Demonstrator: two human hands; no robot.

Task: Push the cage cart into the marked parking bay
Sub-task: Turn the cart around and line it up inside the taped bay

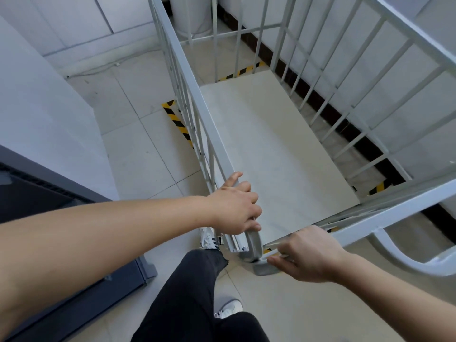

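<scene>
The white metal cage cart fills the middle and right of the head view, its barred sides rising around a pale flat deck. My left hand grips the top rail of the cart's left side near the corner. My right hand is closed on the grey curved handle at the cart's near end. Yellow-and-black striped floor tape marks the parking bay; strips show left of the cart, beyond its far end and under its right side. The cart stands over the taped area, close to the right wall.
A white wall with a dark skirting board runs along the cart's right. A dark grey cabinet stands at lower left. A white cylinder stands past the cart's far end. My legs and white shoes are on the tiled floor below.
</scene>
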